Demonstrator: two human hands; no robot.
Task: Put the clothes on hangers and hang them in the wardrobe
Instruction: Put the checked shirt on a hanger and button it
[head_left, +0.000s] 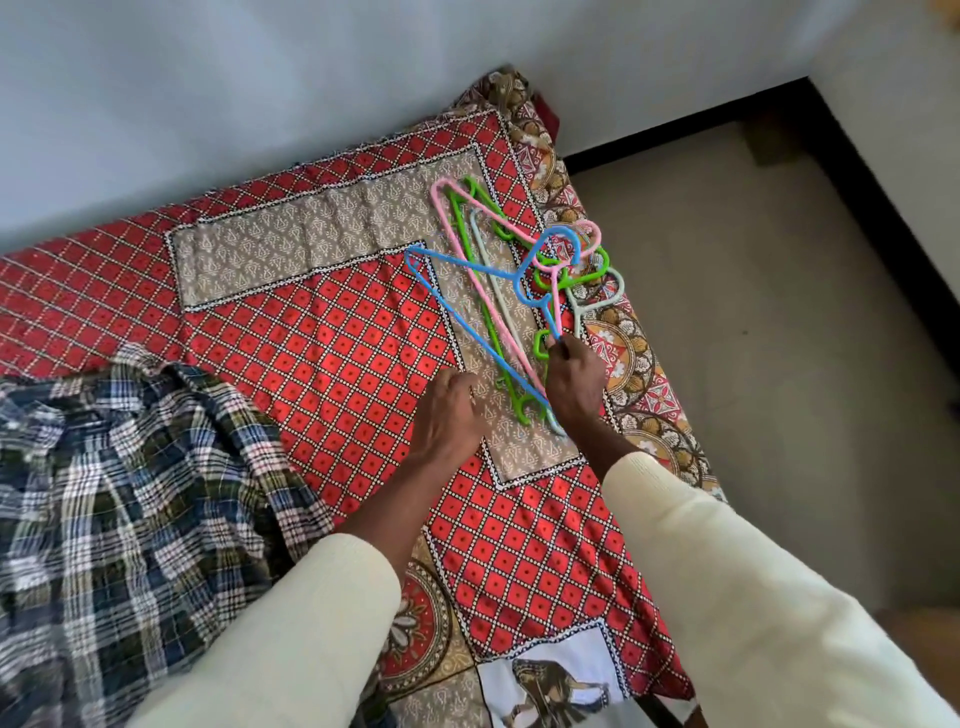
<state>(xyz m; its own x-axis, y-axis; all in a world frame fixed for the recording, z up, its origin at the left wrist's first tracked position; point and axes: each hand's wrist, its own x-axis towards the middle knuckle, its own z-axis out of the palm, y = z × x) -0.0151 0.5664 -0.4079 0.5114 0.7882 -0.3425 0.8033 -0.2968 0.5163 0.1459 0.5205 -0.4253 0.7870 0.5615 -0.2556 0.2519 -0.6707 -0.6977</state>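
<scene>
Nearest the bottom of the frame, two cream sleeves (291, 623) reach out over a bed (337, 338) with a red patterned cover. At lower left lies a checked shirt (119, 493), crumpled and not yet on a hanger, well apart from both hands.

Further up, at mid frame, the left hand (449, 410) rests knuckles-up on the cover with its fingers loosely curled, holding nothing that I can see; it sits just beside the lower ends of the hangers. The right hand (574, 382) is a little higher and to the right, pinching the blue hanger (470, 340) near its neck, just below the hook.

Beyond the hands, toward upper right, the tangled pile of hangers (498, 270) lies on the bed near its edge: blue on top, pink, green and a pale one under it, hooks bunched together at the right. The blue hanger's long bar runs diagonally from upper left down to lower right, passing between the two hands, so the right hand is the nearer one to lift it free. I'd judge the hooks could snag as it comes away. The wardrobe is not in view.
</scene>
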